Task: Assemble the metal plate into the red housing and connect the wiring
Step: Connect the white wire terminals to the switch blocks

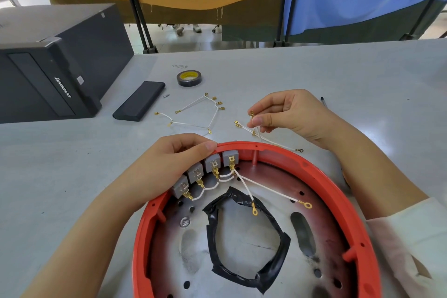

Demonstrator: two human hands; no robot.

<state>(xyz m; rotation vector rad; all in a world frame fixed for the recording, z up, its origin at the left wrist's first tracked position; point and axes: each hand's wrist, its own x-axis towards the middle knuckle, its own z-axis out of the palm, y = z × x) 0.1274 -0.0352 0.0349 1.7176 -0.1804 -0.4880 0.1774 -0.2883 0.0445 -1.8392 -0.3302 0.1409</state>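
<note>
Red housing point(343, 191) lay under the left hand point(167, 164), whose fingers pinched its rim, metal plate point(244, 237) already inside. Four grey blocks point(212, 162) looked wired. Beyond it, the right hand point(287, 113) pinched loose white wires point(271, 139), apparently still unconnected.

Just one view here: everything's being seen from a head-worn wide-angle camera, being aimed forward and down, close over the red housing point(338, 191) with the table point(72, 164) stretching away behind.

Grey table point(338, 75): red housing point(321, 176), loose wires point(193, 113), tape roll point(189, 78), computer tower point(48, 60).
</note>
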